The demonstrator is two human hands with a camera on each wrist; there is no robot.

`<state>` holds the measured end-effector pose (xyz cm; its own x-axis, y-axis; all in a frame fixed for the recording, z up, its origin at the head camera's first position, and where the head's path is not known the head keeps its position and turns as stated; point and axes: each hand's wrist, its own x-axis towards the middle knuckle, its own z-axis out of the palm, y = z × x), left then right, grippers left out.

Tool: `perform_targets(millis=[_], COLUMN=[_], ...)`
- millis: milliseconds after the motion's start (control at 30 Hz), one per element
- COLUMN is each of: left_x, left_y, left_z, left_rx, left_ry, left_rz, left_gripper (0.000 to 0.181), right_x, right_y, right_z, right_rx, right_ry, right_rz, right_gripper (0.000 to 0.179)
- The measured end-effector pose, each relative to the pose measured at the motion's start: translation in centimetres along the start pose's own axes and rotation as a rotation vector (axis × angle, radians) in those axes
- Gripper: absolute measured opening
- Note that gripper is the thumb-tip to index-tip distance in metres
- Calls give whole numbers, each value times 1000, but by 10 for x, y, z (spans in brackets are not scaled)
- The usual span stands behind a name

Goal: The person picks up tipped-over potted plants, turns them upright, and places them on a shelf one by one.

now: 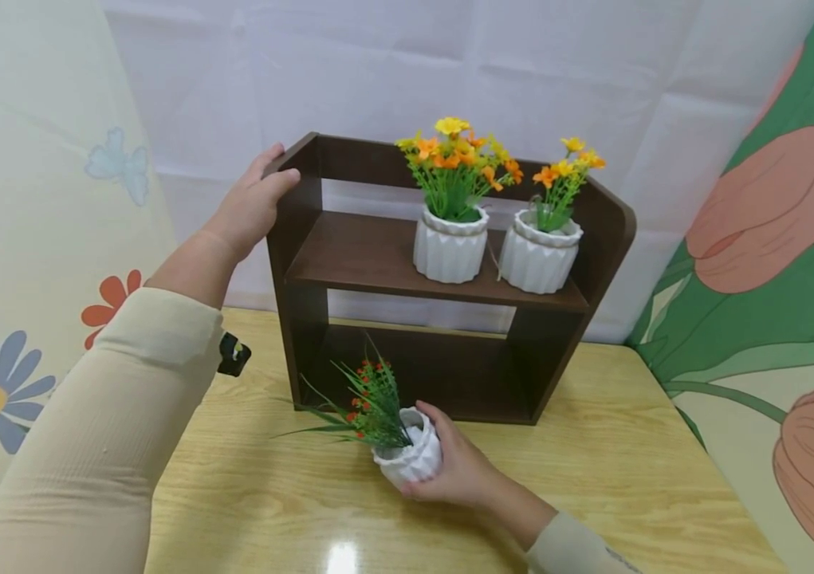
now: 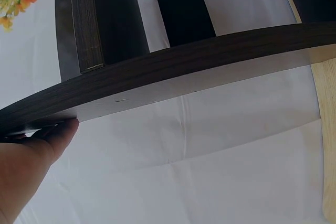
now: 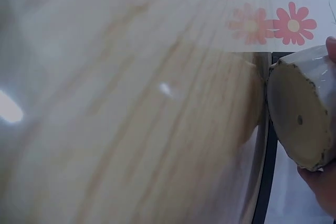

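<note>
My left hand [image 1: 245, 209] grips the upper front corner of the left side panel of a dark brown two-tier shelf [image 1: 359, 249], thumb over the edge. In the left wrist view its fingertips [image 2: 65, 132] lie along the panel. My right hand [image 1: 460, 466] holds a white ribbed pot [image 1: 417, 462] in front of the shelf, fingers and thumb around its side. Long grassy leaves and small red flowers [image 1: 371, 399] lean left out of this tilted pot. The right wrist view shows the pot's underside [image 3: 299, 111] with a small hole.
Two white pots with orange and yellow flowers, the fuller one [image 1: 451, 247] and a smaller one [image 1: 541, 253], stand on the upper tier at the right. A small black object [image 1: 233, 355] is left of the shelf on the wooden table [image 1: 256, 486]. Behind hangs white cloth [image 1: 378, 72].
</note>
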<state>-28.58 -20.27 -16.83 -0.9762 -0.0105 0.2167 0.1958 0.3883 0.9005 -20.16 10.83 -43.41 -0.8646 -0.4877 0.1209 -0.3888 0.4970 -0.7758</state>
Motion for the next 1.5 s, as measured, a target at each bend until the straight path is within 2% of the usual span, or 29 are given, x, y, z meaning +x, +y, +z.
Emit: perform_targets(millis=[267, 967, 1233, 1500], left_x=[0, 1, 2, 1], left_y=[0, -2, -2, -2], left_z=[2, 1, 0, 1], left_rx=[-2, -3, -11, -18], left_ry=[-2, -10, -13, -18], left_rz=[5, 13, 13, 11], left_gripper=[68, 68, 69, 69], right_x=[-3, -11, -11, -12], right_y=[8, 15, 20, 23], right_z=[-3, 1, 7, 12], right_rx=[-1, 147, 177, 215], right_ry=[-5, 69, 119, 132], right_rz=[16, 108, 92, 103], right_gripper=[114, 117, 119, 118])
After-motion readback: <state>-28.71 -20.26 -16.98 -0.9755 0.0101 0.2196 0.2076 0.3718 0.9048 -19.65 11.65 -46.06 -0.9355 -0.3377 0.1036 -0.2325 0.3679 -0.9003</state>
